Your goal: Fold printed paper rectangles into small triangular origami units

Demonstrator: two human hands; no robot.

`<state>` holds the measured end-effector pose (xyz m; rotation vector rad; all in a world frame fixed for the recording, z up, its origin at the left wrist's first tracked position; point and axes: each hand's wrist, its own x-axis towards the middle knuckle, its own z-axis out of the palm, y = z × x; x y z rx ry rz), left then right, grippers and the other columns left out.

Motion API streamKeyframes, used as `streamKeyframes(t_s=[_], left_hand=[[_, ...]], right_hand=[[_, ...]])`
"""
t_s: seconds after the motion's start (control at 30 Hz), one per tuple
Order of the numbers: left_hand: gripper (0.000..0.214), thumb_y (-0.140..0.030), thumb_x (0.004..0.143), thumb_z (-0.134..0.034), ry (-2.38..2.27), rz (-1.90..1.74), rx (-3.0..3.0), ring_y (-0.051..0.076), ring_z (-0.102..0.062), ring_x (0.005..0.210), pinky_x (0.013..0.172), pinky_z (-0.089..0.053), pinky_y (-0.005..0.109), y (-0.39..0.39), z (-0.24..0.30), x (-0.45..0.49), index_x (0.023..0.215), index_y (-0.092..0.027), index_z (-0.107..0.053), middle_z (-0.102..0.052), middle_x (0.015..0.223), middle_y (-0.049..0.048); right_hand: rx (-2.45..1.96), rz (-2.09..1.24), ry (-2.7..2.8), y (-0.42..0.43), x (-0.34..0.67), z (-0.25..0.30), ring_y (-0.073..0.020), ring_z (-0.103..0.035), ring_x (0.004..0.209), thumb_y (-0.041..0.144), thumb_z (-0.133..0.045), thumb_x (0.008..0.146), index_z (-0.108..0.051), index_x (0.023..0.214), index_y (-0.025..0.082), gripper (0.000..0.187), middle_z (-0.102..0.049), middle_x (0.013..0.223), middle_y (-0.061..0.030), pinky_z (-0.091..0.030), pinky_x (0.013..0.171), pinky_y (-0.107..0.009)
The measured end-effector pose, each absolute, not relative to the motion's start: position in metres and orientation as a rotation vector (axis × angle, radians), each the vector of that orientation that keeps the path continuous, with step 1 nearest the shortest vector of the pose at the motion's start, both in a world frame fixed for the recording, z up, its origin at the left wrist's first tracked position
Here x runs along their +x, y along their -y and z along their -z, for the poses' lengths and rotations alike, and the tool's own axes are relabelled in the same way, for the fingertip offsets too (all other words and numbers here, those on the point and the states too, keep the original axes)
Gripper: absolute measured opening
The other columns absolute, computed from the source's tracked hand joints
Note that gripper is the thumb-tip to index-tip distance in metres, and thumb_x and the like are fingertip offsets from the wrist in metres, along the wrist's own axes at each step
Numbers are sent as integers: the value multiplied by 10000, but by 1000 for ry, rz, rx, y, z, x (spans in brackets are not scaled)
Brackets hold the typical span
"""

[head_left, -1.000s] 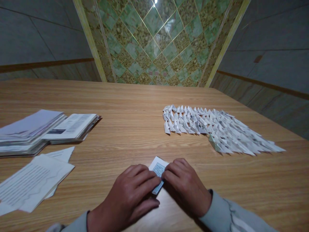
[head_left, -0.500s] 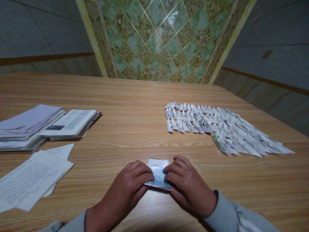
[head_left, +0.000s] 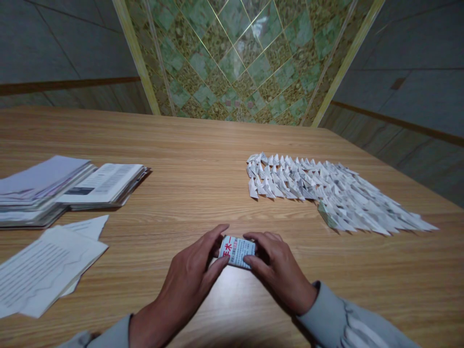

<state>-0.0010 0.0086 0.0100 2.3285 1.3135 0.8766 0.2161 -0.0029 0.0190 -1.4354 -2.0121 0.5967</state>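
Observation:
A small folded slip of printed paper (head_left: 237, 250), white with red characters on its top face, is pinched between both my hands just above the wooden table (head_left: 195, 193). My left hand (head_left: 188, 280) grips its left end with thumb and fingers. The right end is held by my right hand (head_left: 277, 270), fingers curled over it. Both hands are closed on the slip near the table's front edge.
Rows of several small folded white paper triangles (head_left: 326, 193) cover the table's right side. At the left lie a stack of open booklets (head_left: 68, 186) and loose printed sheets (head_left: 43, 268). A green tiled wall panel (head_left: 235, 58) stands beyond the far edge.
The paper slip has been folded smaller and turned so a red-printed face shows. Both hands have drawn closer together around it and lifted it slightly.

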Motion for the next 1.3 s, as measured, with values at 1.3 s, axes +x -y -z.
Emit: streamKeyframes(t_s=[1.3], left_hand=[[446, -208, 901, -553, -1277, -779, 2494, 257, -689, 890, 771, -554, 397, -7, -7, 3, 1345, -203, -511, -729, 1110, 105]], right_hand=[[-1469, -603, 2072, -1, 215, -20, -221, -597, 895, 159, -744, 809, -572, 1112, 221, 354, -678, 946, -30, -388, 858, -385]])
